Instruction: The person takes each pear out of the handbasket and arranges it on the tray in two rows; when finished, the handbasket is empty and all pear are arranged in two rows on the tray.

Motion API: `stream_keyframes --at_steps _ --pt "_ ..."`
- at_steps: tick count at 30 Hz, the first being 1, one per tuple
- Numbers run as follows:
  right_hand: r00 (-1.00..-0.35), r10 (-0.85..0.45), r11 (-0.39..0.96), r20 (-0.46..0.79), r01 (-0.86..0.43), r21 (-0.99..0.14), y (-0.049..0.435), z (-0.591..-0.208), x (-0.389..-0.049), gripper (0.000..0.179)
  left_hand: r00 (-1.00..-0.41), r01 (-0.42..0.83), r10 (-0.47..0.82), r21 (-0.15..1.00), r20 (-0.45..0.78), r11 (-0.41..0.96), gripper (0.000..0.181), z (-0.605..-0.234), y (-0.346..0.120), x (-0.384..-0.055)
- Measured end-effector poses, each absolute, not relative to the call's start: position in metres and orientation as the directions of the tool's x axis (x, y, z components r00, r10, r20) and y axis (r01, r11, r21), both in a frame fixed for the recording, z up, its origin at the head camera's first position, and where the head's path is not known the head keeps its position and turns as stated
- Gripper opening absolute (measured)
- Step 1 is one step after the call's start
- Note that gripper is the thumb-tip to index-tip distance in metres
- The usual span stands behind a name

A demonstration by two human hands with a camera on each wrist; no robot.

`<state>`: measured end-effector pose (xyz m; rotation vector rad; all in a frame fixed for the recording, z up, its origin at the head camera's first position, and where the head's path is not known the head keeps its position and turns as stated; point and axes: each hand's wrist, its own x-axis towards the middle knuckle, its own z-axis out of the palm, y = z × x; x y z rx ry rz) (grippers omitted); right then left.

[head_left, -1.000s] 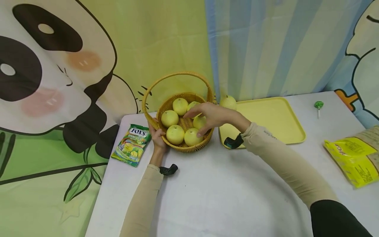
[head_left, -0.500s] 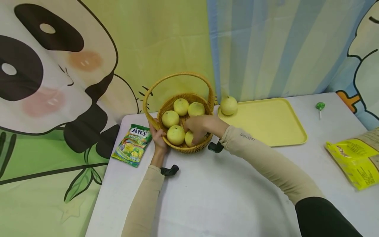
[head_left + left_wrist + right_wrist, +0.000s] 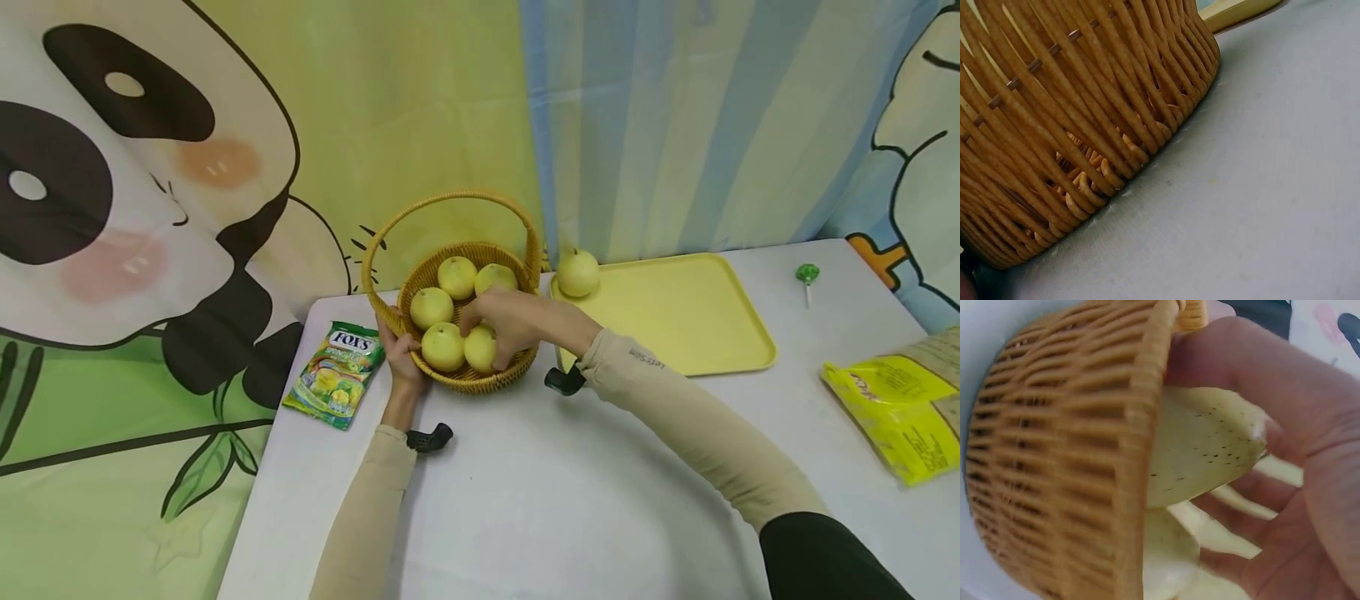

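Observation:
A wicker basket [image 3: 480, 384] with a tall hoop handle holds several pale yellow pears [image 3: 431, 308]. My left hand [image 3: 402, 360] grips the basket's left side near the handle's base; its fingers are mostly hidden behind the weave. My right hand [image 3: 517, 323] reaches over the right rim, with thumb and fingers curled round a speckled pear [image 3: 1207, 447] inside the basket. Another pear [image 3: 1169, 553] lies beside that one in the right wrist view. The left wrist view shows mainly the basket's woven wall [image 3: 1085, 106] standing on the white tabletop.
Right of the basket lies a yellow tray [image 3: 675, 312] with one pear [image 3: 577, 272] on its back left corner. A green candy bag [image 3: 335, 375] lies at left. Farther right are a green lollipop [image 3: 807, 273] and a yellow snack bag [image 3: 900, 404]. A printed curtain [image 3: 420, 108] hangs behind.
My right hand has gone from above the basket's right side down among the pears, then drawn back slightly to the right. My left hand keeps holding the basket.

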<state>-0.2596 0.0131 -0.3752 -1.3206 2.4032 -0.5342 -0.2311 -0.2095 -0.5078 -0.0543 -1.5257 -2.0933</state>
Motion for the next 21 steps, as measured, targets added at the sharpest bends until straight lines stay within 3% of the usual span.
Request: stream_keyframes --at_steps 10,13,21 --pt "-0.545 -0.784 0.172 0.297 -0.651 -0.740 0.062 -0.374 -0.267 0.057 -0.854 0.449 -0.397 0.861 0.335 -0.240 0.044 -0.505 -0.206 -0.230" --pt "-0.603 -0.735 0.137 0.311 -0.580 -0.803 0.081 -0.371 -0.269 0.060 -0.853 0.453 -0.400 0.858 0.336 -0.244 0.047 -0.505 -0.206 -0.230" --pt "-0.758 -0.599 0.233 0.256 -0.471 -0.851 0.135 -0.370 -0.272 0.062 -0.839 0.475 -0.412 0.846 0.354 -0.242 0.050 -0.509 -0.206 -0.233"
